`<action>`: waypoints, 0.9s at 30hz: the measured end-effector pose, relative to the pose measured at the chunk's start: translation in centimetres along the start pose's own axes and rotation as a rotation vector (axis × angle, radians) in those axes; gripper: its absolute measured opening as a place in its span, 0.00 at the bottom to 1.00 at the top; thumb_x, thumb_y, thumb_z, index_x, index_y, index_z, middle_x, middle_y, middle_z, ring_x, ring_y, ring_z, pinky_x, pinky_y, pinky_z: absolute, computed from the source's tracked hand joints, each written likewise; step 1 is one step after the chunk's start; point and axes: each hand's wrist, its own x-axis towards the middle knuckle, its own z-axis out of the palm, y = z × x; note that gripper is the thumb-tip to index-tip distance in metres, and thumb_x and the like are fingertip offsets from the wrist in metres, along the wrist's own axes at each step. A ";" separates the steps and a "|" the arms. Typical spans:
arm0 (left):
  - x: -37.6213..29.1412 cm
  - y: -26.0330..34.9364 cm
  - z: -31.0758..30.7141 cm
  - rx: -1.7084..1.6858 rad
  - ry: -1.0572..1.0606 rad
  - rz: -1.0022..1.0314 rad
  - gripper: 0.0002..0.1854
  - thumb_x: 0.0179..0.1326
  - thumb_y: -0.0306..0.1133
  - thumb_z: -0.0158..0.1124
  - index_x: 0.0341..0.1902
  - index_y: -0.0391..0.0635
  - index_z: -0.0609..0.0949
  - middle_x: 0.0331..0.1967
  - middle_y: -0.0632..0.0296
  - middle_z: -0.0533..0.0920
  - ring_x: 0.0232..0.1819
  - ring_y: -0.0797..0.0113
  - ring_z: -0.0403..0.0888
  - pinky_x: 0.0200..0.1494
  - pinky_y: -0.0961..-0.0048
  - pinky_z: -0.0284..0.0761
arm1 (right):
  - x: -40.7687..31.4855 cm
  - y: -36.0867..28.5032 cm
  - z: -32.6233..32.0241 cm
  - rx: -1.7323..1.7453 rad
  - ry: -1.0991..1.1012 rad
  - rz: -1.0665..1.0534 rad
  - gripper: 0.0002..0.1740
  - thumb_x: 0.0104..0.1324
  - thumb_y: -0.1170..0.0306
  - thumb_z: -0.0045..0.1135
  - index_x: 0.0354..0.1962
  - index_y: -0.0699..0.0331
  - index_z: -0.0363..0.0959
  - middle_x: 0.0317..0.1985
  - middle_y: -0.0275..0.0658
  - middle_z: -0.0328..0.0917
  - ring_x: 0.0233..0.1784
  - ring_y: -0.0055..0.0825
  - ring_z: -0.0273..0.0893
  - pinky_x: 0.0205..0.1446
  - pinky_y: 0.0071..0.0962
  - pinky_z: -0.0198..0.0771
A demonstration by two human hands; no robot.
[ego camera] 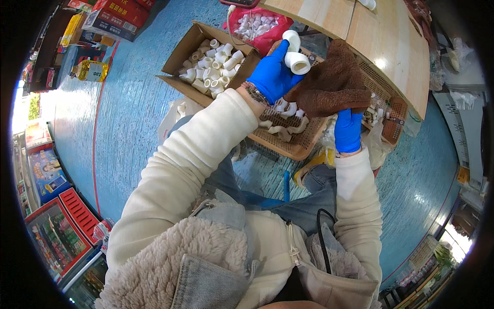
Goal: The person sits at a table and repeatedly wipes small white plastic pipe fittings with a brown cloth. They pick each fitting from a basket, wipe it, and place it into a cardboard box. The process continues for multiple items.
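Observation:
Both my hands wear blue gloves. My left hand [272,73] grips a white plastic pipe fitting [298,63] with a round open end, and a second white curved piece [291,40] shows just above it at my thumb. In my right hand [348,131] is the lower edge of a brown terry cloth [334,83], which hangs beside the fitting. Under my hands, a tan plastic basket [299,151] holds several curved white fittings [287,109]. Left of my left hand stands an open cardboard box [175,58] full of white pipe elbows [212,67].
A pink bag [283,29] of small white parts lies behind the box. A wooden table [380,46] stands at upper right, with another brown basket [397,116] below its edge. An oil bottle [90,71] and cartons [114,19] are at upper left.

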 end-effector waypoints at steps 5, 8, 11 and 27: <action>-0.2 -0.1 0.3 0.030 0.002 0.137 0.18 0.60 0.45 0.53 0.49 0.47 0.70 0.40 0.60 0.75 0.42 0.65 0.74 0.43 0.71 0.75 | -0.1 -0.8 1.3 0.031 -0.095 0.078 0.28 0.62 0.60 0.51 0.56 0.64 0.56 0.55 0.43 0.61 0.55 0.32 0.62 0.56 0.32 0.61; -0.5 -0.3 0.1 0.182 0.010 0.169 0.19 0.56 0.43 0.59 0.48 0.47 0.71 0.39 0.59 0.75 0.42 0.64 0.74 0.40 0.70 0.74 | 0.4 -1.0 1.7 -0.060 -0.208 0.071 0.24 0.61 0.63 0.52 0.52 0.64 0.62 0.52 0.43 0.65 0.52 0.32 0.67 0.52 0.32 0.65; -1.0 -0.3 0.3 0.251 -0.032 0.162 0.19 0.53 0.39 0.62 0.46 0.47 0.69 0.36 0.58 0.76 0.36 0.64 0.76 0.36 0.70 0.74 | 0.8 -1.4 1.5 -0.320 -0.206 -0.117 0.19 0.59 0.66 0.54 0.46 0.64 0.68 0.46 0.43 0.71 0.46 0.34 0.72 0.48 0.33 0.68; -3.4 0.0 2.1 0.849 -0.266 0.546 0.28 0.50 0.28 0.64 0.55 0.42 0.64 0.46 0.59 0.73 0.50 0.68 0.71 0.52 0.70 0.69 | 1.7 -3.0 2.4 0.500 -0.037 0.501 0.25 0.65 0.61 0.41 0.56 0.64 0.55 0.54 0.42 0.62 0.56 0.30 0.62 0.60 0.30 0.57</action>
